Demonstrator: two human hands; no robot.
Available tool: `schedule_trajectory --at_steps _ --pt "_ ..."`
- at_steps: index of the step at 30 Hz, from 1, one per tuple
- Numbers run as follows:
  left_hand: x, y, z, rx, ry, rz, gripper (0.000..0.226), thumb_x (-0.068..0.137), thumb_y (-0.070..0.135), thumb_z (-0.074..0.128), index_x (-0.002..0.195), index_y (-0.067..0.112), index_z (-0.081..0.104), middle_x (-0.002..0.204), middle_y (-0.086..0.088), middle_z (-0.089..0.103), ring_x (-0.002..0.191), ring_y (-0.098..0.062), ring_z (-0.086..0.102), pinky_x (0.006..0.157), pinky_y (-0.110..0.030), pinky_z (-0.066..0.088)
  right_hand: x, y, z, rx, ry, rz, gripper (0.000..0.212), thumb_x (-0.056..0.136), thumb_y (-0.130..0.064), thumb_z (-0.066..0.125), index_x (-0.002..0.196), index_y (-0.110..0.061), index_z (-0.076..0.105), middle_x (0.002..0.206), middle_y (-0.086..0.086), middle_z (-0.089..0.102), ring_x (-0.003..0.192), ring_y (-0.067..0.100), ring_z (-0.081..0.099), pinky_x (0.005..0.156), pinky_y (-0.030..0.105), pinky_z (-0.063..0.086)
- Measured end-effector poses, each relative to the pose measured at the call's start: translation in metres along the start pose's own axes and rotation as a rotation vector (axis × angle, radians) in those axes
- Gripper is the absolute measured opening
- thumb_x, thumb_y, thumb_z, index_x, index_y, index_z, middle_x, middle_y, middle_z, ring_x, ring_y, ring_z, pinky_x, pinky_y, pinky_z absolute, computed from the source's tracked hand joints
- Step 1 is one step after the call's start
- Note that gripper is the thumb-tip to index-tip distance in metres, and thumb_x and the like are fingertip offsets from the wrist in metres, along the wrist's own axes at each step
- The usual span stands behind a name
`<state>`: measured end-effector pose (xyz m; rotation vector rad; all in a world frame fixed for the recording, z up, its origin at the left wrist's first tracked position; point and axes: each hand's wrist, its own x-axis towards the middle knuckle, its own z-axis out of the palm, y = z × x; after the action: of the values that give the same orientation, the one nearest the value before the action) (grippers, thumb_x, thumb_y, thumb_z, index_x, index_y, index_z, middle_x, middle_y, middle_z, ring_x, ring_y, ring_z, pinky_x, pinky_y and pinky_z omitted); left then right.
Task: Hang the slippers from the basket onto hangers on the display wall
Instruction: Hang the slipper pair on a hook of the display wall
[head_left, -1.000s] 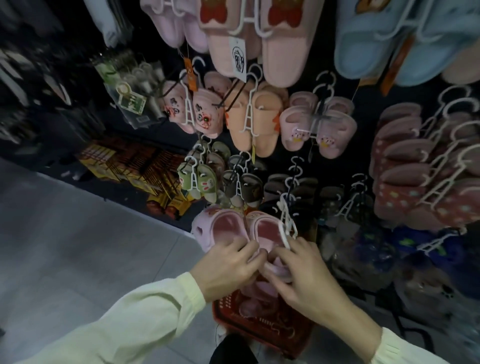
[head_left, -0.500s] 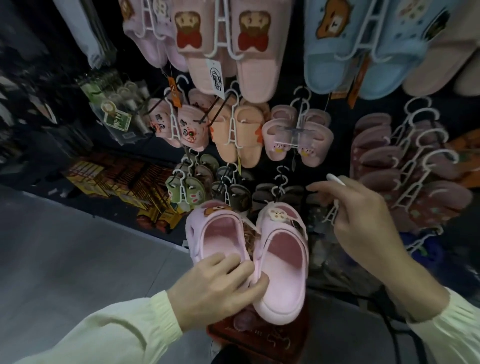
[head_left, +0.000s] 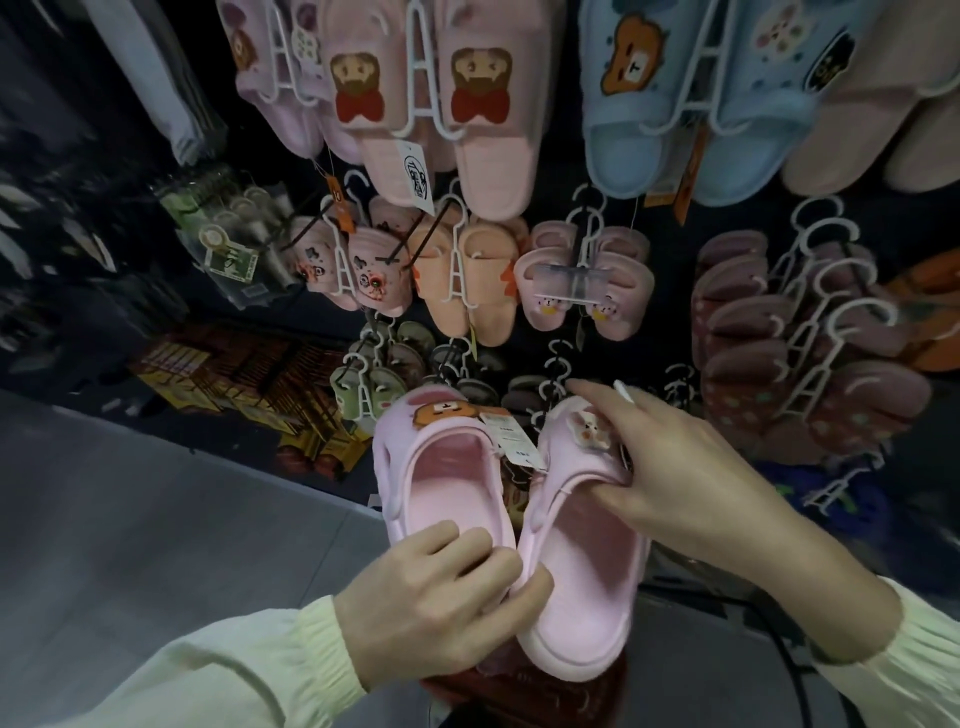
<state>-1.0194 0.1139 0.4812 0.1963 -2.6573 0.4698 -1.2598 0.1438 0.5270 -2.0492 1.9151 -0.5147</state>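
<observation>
A pair of pale pink clog slippers (head_left: 582, 587) with cartoon charms and a paper tag is held upright in front of the display wall. My left hand (head_left: 436, 603) pinches both heels together from below. My right hand (head_left: 670, 478) grips the strap and upper of the right slipper, with a white hanger tip (head_left: 623, 391) sticking out above its fingers. The red basket (head_left: 524, 691) sits on the floor below the slippers, mostly hidden by them. White hangers (head_left: 556, 379) hang on the dark wall just behind the pair.
The wall is crowded with hung slippers: pink bear ones (head_left: 431, 114) and blue ones (head_left: 691, 104) above, peach (head_left: 467, 280) and small pink (head_left: 587, 280) in the middle, maroon stacks (head_left: 789, 353) at right. Grey floor (head_left: 156, 519) lies left, with yellow boxes (head_left: 234, 374) by the wall.
The slippers rose from near the basket to in front of the wall. My right hand left the hangers on the wall and came back to grip the right slipper's upper.
</observation>
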Motion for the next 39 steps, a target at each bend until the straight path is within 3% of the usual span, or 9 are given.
schedule_trajectory --at_steps 4,7,10,19,23,26,35,39 --pt "0.005 0.003 -0.004 0.024 0.021 0.028 0.018 0.086 0.009 0.069 0.100 0.018 0.076 0.068 0.003 0.047 0.057 -0.015 0.037 0.052 -0.028 0.035 0.004 -0.002 -0.002 -0.012 -0.022 -0.032 0.091 0.078 -0.017 0.056 0.155 -0.044 0.016 0.138 -0.008 0.054 0.121 0.022 0.055 0.090 0.033 0.048" --pt "0.006 0.003 -0.004 0.070 0.045 0.076 0.035 0.084 0.013 0.076 0.119 0.012 0.073 0.070 0.005 0.050 0.061 -0.014 0.038 0.055 -0.028 0.034 0.015 -0.002 -0.008 0.037 -0.062 -0.071 0.096 0.074 -0.010 0.055 0.152 -0.051 0.017 0.127 -0.011 0.056 0.114 0.017 0.054 0.082 0.028 0.044" --pt "0.006 0.004 -0.006 0.130 0.071 0.131 0.045 0.089 0.010 0.067 0.133 0.009 0.063 0.074 0.005 0.051 0.064 -0.014 0.037 0.056 -0.029 0.035 0.025 -0.004 -0.010 0.049 -0.089 -0.115 0.097 0.075 -0.011 0.058 0.149 -0.057 0.014 0.114 -0.008 0.058 0.107 0.017 0.056 0.086 0.035 0.048" --pt "0.000 0.020 -0.013 0.159 0.029 0.256 0.045 0.093 0.013 0.058 0.138 0.015 0.059 0.078 0.010 0.056 0.066 -0.012 0.043 0.061 -0.026 0.039 0.032 -0.008 -0.025 -0.022 -0.066 -0.180 0.109 0.074 -0.006 0.058 0.143 -0.067 0.001 0.113 -0.001 0.062 0.089 0.019 0.057 0.073 0.039 0.050" --pt "-0.004 0.022 -0.012 0.169 0.007 0.231 0.047 0.092 0.013 0.061 0.139 0.015 0.059 0.078 0.009 0.054 0.066 -0.013 0.040 0.059 -0.027 0.038 0.026 -0.013 -0.029 -0.082 -0.081 -0.197 0.114 0.075 -0.005 0.058 0.142 -0.069 -0.009 0.096 -0.002 0.053 0.071 0.017 0.050 0.064 0.039 0.046" --pt "-0.004 0.018 -0.014 0.164 0.025 0.196 0.041 0.092 0.010 0.061 0.133 0.017 0.065 0.078 0.009 0.054 0.066 -0.012 0.041 0.059 -0.026 0.039 0.020 -0.013 -0.030 -0.090 -0.107 -0.202 0.112 0.078 -0.008 0.060 0.142 -0.070 -0.008 0.091 -0.008 0.045 0.076 0.015 0.050 0.067 0.039 0.049" --pt "-0.012 0.011 -0.019 0.158 -0.009 0.153 0.039 0.097 0.006 0.054 0.134 0.015 0.063 0.078 0.006 0.054 0.066 -0.014 0.042 0.060 -0.028 0.038 0.010 -0.004 -0.037 -0.156 -0.098 -0.145 0.108 0.078 -0.015 0.062 0.142 -0.069 -0.007 0.105 -0.008 0.051 0.094 0.022 0.056 0.076 0.042 0.053" --pt "-0.012 0.016 -0.018 0.149 -0.011 0.177 0.040 0.096 0.007 0.055 0.135 0.015 0.063 0.078 0.006 0.053 0.066 -0.014 0.040 0.058 -0.028 0.039 0.008 -0.008 -0.043 -0.201 -0.129 -0.166 0.105 0.080 -0.015 0.059 0.141 -0.069 -0.007 0.099 -0.014 0.046 0.087 0.015 0.053 0.069 0.035 0.050"
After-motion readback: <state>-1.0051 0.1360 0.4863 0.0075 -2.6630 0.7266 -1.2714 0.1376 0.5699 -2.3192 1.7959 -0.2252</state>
